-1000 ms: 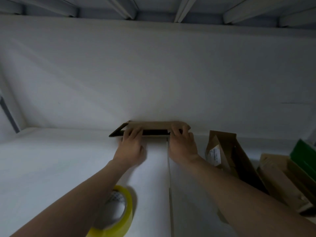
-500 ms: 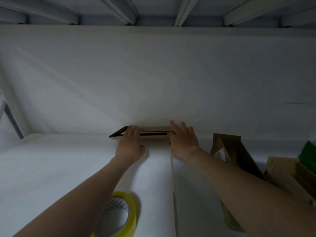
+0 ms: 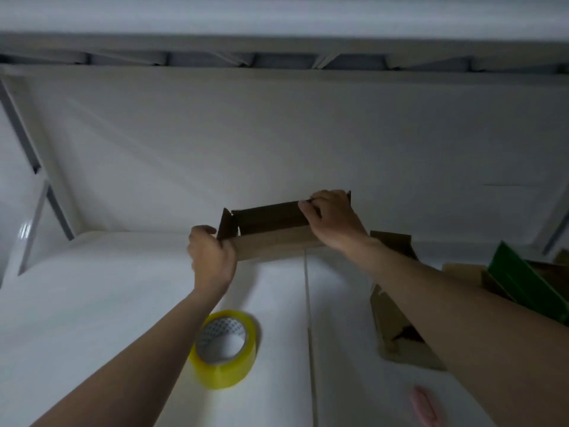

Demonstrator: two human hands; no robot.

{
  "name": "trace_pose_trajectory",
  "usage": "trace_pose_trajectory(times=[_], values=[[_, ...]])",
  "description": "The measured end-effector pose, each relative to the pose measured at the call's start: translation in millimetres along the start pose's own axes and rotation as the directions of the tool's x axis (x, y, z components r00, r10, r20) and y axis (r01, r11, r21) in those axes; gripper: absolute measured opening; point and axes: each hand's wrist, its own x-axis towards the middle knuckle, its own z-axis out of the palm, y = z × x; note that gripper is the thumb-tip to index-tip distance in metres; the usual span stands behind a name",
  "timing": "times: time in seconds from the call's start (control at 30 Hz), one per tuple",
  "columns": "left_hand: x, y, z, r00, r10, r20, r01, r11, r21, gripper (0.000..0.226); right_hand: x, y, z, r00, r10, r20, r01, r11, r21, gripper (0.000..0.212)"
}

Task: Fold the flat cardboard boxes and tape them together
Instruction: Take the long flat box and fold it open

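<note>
A brown cardboard box (image 3: pixel 271 238) stands partly opened at the far side of the white table, close to the back wall, its dark inside showing. My left hand (image 3: pixel 212 260) grips its left near corner beside a raised side flap. My right hand (image 3: pixel 334 218) grips the right end of the box's upper edge, fingers curled over it. A roll of yellow tape (image 3: pixel 226 346) lies flat on the table under my left forearm, untouched.
Other cardboard boxes (image 3: pixel 397 328) lie to the right, partly under my right arm, with a green box (image 3: pixel 523 278) further right. A pink object (image 3: pixel 423 406) lies near the bottom edge. A seam (image 3: pixel 309 318) runs down the white table.
The box was flat under both pressing hands against the wall. Now it has been pulled up and opened, both hands gripping its ends. The view has tilted down, showing more of the table.
</note>
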Motion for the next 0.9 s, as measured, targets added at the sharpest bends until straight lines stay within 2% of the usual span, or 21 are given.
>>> trace_pose_trajectory(times=[0.07, 0.2, 0.3, 0.47, 0.57, 0.67, 0.8, 0.9], values=[[-16, 17, -23, 0.999, -0.031, 0.010, 0.032, 0.981, -0.192, 0.017, -18, -12, -21, 0.999, -0.005, -0.035, 0.007, 0.998, 0.060, 0.056], [-41, 50, -65, 0.999, -0.032, -0.026, 0.024, 0.963, -0.268, 0.019, -57, -32, -53, 0.998, 0.026, -0.055, -0.024, 0.999, 0.023, 0.037], [-68, 71, -95, 0.998, -0.026, -0.058, 0.012, 0.972, -0.234, 0.021, -92, -39, -70, 0.996, 0.062, -0.069, -0.060, 0.998, 0.024, 0.027], [-118, 83, -128, 1.000, 0.012, 0.024, -0.010, 0.999, -0.051, 0.022, -154, -54, -98, 0.985, 0.172, 0.007, -0.169, 0.960, 0.222, 0.026], [-140, 86, -141, 0.998, -0.009, 0.066, 0.015, 0.996, -0.088, 0.031, -187, -66, -111, 0.990, 0.134, 0.042, -0.140, 0.970, 0.199, 0.036], [-161, 87, -153, 0.998, -0.028, 0.056, 0.031, 0.997, -0.066, 0.036, -210, -71, -120, 0.991, 0.119, 0.063, -0.127, 0.981, 0.150, 0.035], [-188, 84, -161, 0.986, -0.081, 0.147, 0.091, 0.994, -0.066, 0.041, -235, -59, -119, 0.984, 0.179, 0.000, -0.177, 0.972, 0.156, 0.028], [-207, 83, -160, 0.976, -0.119, 0.181, 0.119, 0.993, 0.007, 0.046, -250, -43, -110, 0.968, 0.250, 0.034, -0.251, 0.941, 0.226, 0.022]])
